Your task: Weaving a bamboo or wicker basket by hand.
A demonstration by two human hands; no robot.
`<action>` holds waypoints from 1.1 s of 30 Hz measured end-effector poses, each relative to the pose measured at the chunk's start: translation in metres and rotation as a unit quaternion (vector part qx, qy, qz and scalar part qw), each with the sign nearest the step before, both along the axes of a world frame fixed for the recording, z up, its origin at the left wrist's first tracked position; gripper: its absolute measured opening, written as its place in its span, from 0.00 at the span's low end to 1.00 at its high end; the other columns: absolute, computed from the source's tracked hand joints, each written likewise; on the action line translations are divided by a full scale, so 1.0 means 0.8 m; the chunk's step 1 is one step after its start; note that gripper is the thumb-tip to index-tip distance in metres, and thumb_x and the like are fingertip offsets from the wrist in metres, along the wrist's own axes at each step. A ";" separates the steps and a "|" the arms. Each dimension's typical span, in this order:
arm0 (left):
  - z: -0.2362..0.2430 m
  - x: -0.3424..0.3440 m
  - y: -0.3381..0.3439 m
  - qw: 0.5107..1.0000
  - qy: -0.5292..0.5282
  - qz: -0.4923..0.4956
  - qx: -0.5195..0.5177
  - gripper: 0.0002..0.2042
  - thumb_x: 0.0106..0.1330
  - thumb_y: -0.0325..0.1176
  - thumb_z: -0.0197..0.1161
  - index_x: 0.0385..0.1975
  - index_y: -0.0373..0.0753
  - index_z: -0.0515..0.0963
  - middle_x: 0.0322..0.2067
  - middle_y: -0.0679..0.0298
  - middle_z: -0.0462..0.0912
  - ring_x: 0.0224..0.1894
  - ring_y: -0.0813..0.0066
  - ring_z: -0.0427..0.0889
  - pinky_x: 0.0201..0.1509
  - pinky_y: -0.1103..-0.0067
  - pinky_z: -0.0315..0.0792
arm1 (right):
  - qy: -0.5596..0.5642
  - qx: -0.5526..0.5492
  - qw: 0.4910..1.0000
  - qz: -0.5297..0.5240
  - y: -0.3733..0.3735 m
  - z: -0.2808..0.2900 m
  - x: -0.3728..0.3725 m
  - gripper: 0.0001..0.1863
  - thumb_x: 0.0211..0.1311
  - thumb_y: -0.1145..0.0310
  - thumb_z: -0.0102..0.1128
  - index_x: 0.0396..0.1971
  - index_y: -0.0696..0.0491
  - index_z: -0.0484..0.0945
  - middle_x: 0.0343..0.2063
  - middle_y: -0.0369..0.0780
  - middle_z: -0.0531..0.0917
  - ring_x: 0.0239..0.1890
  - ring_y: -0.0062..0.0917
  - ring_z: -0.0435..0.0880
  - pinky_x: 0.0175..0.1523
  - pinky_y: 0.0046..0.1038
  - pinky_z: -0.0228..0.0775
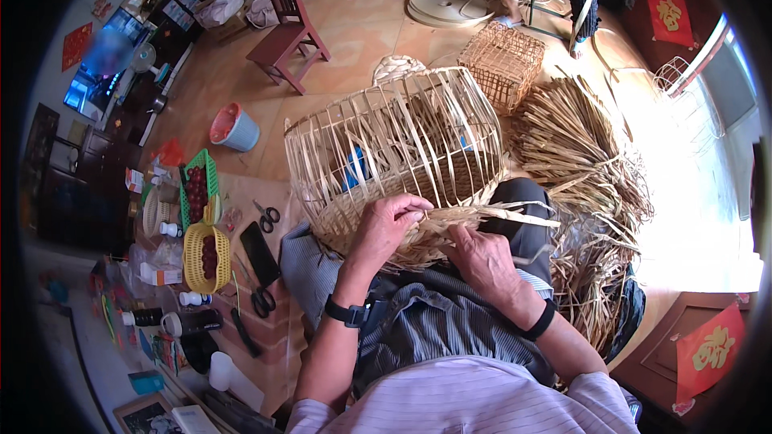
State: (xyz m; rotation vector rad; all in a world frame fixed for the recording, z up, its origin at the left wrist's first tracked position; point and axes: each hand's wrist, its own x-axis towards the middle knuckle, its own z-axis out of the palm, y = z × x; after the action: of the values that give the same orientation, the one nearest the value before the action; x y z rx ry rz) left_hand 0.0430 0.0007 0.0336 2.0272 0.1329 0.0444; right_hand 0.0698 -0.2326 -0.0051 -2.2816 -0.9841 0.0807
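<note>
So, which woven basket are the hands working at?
The pale basket against the person's lap; the browner basket sits farther off, on the floor.

Strong daylight floods in from the right, burning the floor there to flat white and washing out the thin wire frame beside it. Brightness falls off leftward, where the dark wooden furniture sinks into gloom and a screen glows blue. A roundish patch at the far left is smeared. The slatted basket, the pale strips, the left hand and the right hand look fairly sharp. Straight lines bend toward the black, rounded rim.
</note>
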 end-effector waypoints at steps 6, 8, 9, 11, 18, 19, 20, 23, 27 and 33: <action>0.003 0.003 -0.001 0.999 0.037 -0.001 0.027 0.09 0.73 0.23 0.68 0.47 0.38 0.92 0.35 0.62 0.94 0.36 0.75 0.89 0.43 0.74 0.81 | -0.017 0.008 0.999 0.037 0.019 0.029 -0.029 0.10 0.69 0.75 0.60 0.47 0.54 0.75 0.23 0.44 0.85 0.26 0.43 0.90 0.29 0.43 0.80; 0.007 0.003 -0.001 0.998 0.058 0.006 -0.012 0.09 0.73 0.22 0.68 0.47 0.39 0.92 0.35 0.61 0.93 0.36 0.74 0.89 0.43 0.74 0.80 | -0.026 -0.005 0.998 0.050 0.022 0.043 -0.022 0.08 0.69 0.74 0.61 0.45 0.54 0.77 0.21 0.45 0.84 0.25 0.43 0.90 0.30 0.43 0.81; 0.010 0.003 0.000 0.999 0.037 -0.009 0.026 0.10 0.73 0.22 0.67 0.47 0.39 0.92 0.36 0.61 0.93 0.36 0.73 0.89 0.44 0.74 0.80 | 0.003 -0.059 0.996 0.072 0.022 0.047 -0.016 0.07 0.69 0.74 0.61 0.44 0.54 0.77 0.21 0.45 0.85 0.25 0.43 0.90 0.30 0.44 0.81; 0.014 0.000 0.004 0.994 0.028 -0.032 0.099 0.11 0.72 0.21 0.67 0.47 0.40 0.92 0.37 0.60 0.92 0.38 0.71 0.89 0.45 0.73 0.80 | -0.067 -0.048 0.997 0.012 0.013 0.047 0.012 0.08 0.69 0.70 0.69 0.44 0.52 0.80 0.28 0.44 0.84 0.23 0.43 0.86 0.29 0.42 0.80; 0.013 -0.001 0.000 0.997 0.010 -0.024 0.074 0.11 0.71 0.20 0.65 0.46 0.40 0.92 0.37 0.59 0.90 0.37 0.64 0.88 0.48 0.71 0.80 | -0.123 -0.016 0.992 -0.014 -0.001 -0.001 0.026 0.14 0.63 0.69 0.72 0.46 0.54 0.80 0.42 0.43 0.81 0.48 0.41 0.85 0.46 0.43 0.83; 0.013 0.000 0.000 0.997 0.004 -0.028 0.071 0.11 0.71 0.21 0.65 0.46 0.40 0.92 0.36 0.59 0.90 0.38 0.65 0.88 0.48 0.71 0.80 | -0.139 -0.016 0.990 -0.013 0.002 -0.005 0.023 0.14 0.63 0.70 0.71 0.46 0.54 0.80 0.42 0.43 0.81 0.47 0.41 0.85 0.46 0.43 0.83; 0.013 0.000 0.000 0.997 0.003 -0.028 0.067 0.11 0.71 0.21 0.65 0.47 0.40 0.92 0.36 0.59 0.89 0.38 0.65 0.88 0.48 0.71 0.80 | -0.150 -0.011 0.988 -0.022 0.004 -0.007 0.021 0.12 0.62 0.73 0.69 0.44 0.55 0.78 0.39 0.45 0.81 0.45 0.43 0.85 0.45 0.44 0.82; 0.014 0.000 0.005 0.995 0.011 -0.049 0.086 0.12 0.72 0.21 0.66 0.48 0.41 0.92 0.34 0.60 0.87 0.40 0.66 0.88 0.48 0.71 0.80 | -0.080 0.029 0.996 -0.017 0.007 -0.001 0.011 0.08 0.65 0.74 0.63 0.41 0.56 0.75 0.34 0.48 0.83 0.39 0.46 0.87 0.43 0.45 0.81; 0.012 -0.003 0.013 0.990 -0.008 -0.097 0.102 0.12 0.72 0.23 0.67 0.51 0.40 0.91 0.37 0.61 0.86 0.43 0.66 0.87 0.49 0.71 0.80 | 0.148 0.090 0.984 0.047 0.001 0.023 0.002 0.05 0.75 0.73 0.60 0.39 0.57 0.73 0.24 0.51 0.83 0.26 0.52 0.85 0.32 0.50 0.76; 0.006 -0.006 0.024 0.980 -0.051 -0.165 0.097 0.13 0.71 0.27 0.72 0.53 0.38 0.89 0.44 0.61 0.86 0.44 0.65 0.88 0.50 0.73 0.82 | 0.537 0.181 0.821 0.068 -0.009 0.076 0.052 0.12 0.89 0.63 0.54 0.51 0.57 0.78 0.32 0.38 0.89 0.31 0.22 0.89 0.30 0.23 0.74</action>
State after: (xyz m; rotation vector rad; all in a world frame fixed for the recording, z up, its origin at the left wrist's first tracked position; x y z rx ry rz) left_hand 0.0381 0.0199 0.0384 2.2112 -0.2839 -0.0504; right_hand 0.1113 -0.2397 0.0561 -1.4099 -0.4581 1.0258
